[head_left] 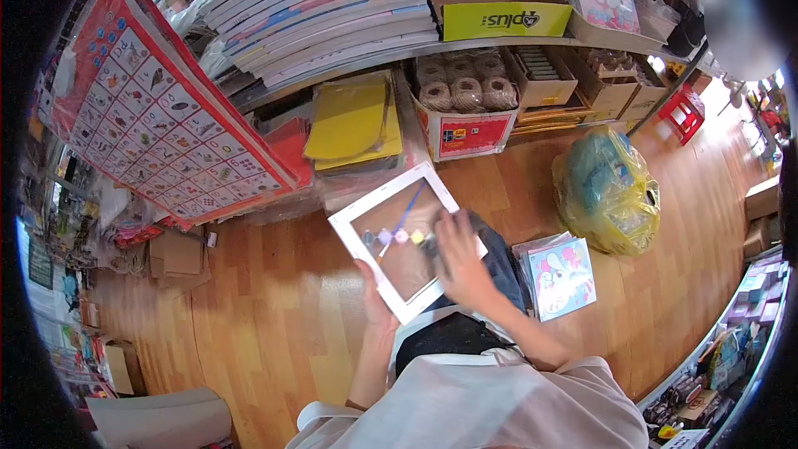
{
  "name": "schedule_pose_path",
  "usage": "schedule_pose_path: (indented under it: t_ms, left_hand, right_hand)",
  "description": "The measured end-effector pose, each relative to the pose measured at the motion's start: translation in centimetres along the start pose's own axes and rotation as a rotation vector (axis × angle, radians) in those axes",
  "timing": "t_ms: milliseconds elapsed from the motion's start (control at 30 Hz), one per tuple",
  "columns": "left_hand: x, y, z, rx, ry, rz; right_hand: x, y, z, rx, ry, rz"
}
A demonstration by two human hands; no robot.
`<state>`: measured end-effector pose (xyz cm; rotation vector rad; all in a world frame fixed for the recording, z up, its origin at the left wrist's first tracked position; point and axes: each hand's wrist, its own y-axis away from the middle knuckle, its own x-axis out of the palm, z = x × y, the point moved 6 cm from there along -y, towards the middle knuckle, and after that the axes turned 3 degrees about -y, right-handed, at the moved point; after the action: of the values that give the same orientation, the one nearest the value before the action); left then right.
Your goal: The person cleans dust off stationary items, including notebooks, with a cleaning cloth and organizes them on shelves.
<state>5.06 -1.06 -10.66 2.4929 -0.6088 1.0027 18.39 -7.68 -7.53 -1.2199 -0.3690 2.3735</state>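
Observation:
A flat white-framed paint set (349, 224) is tilted over my lap. In its brown middle lie a blue-handled brush (407, 218) and a row of several small round paint pots (401, 236). My left hand (378, 303) grips the lower left edge of the frame, thumb on the front and the other fingers hidden behind. My right hand (459, 258) lies over the right side of the set with fingers stretched out, slightly blurred, partly covering it. Beside my right knee, a stack of packs with a cartoon cover (559, 277) rests on the floor.
A yellow plastic bag (611, 191) stands on the wooden floor at right. Ahead, the shelf holds stacked books (332, 21), a box of twine rolls (465, 133) and yellow folders (349, 120). A red picture chart (166, 108) leans at left. A grey seat (158, 420) is at lower left.

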Motion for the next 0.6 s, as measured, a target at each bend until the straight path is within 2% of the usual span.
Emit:
schedule_pose_path:
  t_ms: [100, 133, 167, 200, 233, 300, 333, 433, 500, 567, 600]
  left_hand:
    - [1.5, 0.1, 1.2, 0.07, -0.05, -0.051]
    - [0.9, -0.6, 1.3, -0.01, 0.12, 0.041]
    - [0.8, -1.5, 1.3, -0.116, 0.446, 0.05]
    - [1.1, -1.7, 0.7, -0.065, 0.459, 0.119]
    - [1.3, -1.7, 0.3, -0.023, 0.471, 0.188]
    - [0.4, -1.8, -0.6, 0.05, 0.068, 0.004]
    - [2.1, -1.6, -0.5, 0.033, 0.221, 0.068]
    - [4.2, -0.3, 1.0, -0.112, 0.253, 0.068]
    - [4.3, -0.4, 2.9, -0.192, 0.22, 0.023]
    - [5.7, -0.5, 4.6, -0.282, 0.173, 0.108]
    - [6.7, -0.1, 5.1, -0.313, 0.038, 0.082]
  right_hand:
    - [0.8, 0.9, 6.0, -0.15, -0.33, 0.14]
    - [-0.3, 1.0, 6.7, -0.143, -0.328, 0.134]
    - [-0.8, 1.2, 7.9, -0.209, -0.321, 0.225]
    - [-0.8, 1.8, 8.6, -0.266, -0.315, 0.313]
    - [-1.0, 2.0, 7.9, -0.238, -0.318, 0.298]
    - [-1.3, 2.3, 4.9, -0.321, -0.112, 0.308]
    - [-1.4, 2.7, 2.9, -0.31, 0.044, 0.232]
    - [-3.5, 3.5, -2.6, -0.134, -0.046, 0.077]
    - [-4.7, 4.9, -4.1, -0.087, 0.042, 0.036]
    - [-6.2, 6.7, -5.2, -0.083, 0.134, -0.04]
    - [-7.1, 8.0, -6.0, -0.059, 0.172, -0.064]
